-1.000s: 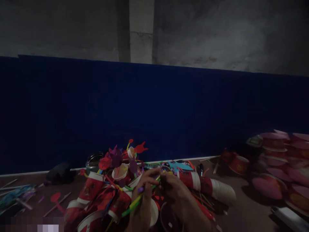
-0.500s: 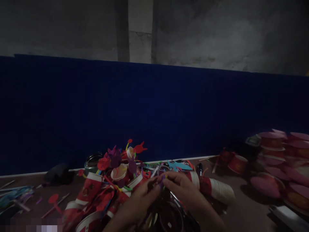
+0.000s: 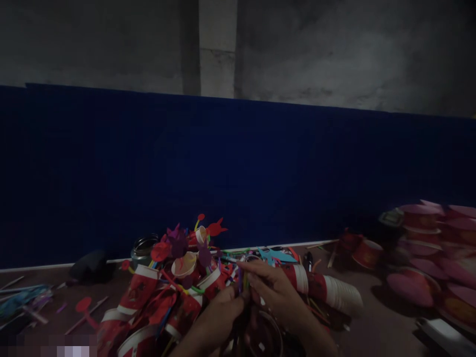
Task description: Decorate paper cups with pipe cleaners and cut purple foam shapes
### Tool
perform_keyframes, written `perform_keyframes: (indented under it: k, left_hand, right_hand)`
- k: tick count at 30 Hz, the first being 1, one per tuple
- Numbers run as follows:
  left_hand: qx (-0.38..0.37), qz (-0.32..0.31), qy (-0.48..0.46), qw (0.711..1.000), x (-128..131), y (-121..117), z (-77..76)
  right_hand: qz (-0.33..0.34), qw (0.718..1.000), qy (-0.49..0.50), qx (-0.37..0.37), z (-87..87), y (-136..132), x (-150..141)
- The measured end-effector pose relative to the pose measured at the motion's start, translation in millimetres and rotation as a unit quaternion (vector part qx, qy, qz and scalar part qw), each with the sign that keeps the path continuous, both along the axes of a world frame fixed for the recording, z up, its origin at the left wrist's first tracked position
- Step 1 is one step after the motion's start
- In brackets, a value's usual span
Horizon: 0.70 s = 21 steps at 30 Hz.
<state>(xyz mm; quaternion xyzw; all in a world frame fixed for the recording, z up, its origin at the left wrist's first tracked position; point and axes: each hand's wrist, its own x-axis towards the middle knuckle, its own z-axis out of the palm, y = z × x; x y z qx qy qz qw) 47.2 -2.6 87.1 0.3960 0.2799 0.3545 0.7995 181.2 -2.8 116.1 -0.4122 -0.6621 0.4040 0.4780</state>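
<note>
Pinching purple and yellow-green strips (image 3: 241, 280) roughly upright between nearly closed fingers of left hand (image 3: 219, 313) and right hand (image 3: 275, 286), likely to steady them from both sides. Holding them over the tabletop (image 3: 375, 302), between red cups (image 3: 138, 291) and a nested cup stack (image 3: 320, 288), apparently for easy reach.

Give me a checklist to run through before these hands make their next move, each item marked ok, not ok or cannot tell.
1. Left hand and right hand both in view: ok.
2. Purple strip between the hands: ok.
3. Strip's lower end visible: cannot tell, too dark there.
4. Surroundings uncluttered: not ok; red cups and paper pieces crowd the hands.
5. Cup stack upright: not ok, on its side.
6. Blue cutout visible beyond the hands: ok.
</note>
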Motion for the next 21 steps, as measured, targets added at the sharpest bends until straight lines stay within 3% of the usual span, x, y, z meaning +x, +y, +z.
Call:
perform_keyframes:
  k: [5, 13, 17, 21]
  left_hand:
    - [-0.029, -0.011, 0.015, 0.999, -2.3, -0.4, -0.4]
    - [0.023, 0.026, 0.025, 0.999, 1.0, 0.3, -1.6]
    - [0.003, 0.072, 0.022, 0.997, 2.5, -3.2, -0.3]
    - [0.033, 0.09, 0.035, 0.995, 1.7, -4.2, -3.6]
  right_hand:
    - [0.03, 0.99, 0.089, -0.102, -5.9, 2.3, -1.1]
    - [-0.022, 0.994, 0.072, -0.083, -4.6, 5.4, -1.4]
    - [-0.013, 0.995, 0.071, -0.074, -5.6, 5.4, -3.2]
    - [-0.013, 0.996, 0.053, -0.067, -5.3, 4.6, -4.1]
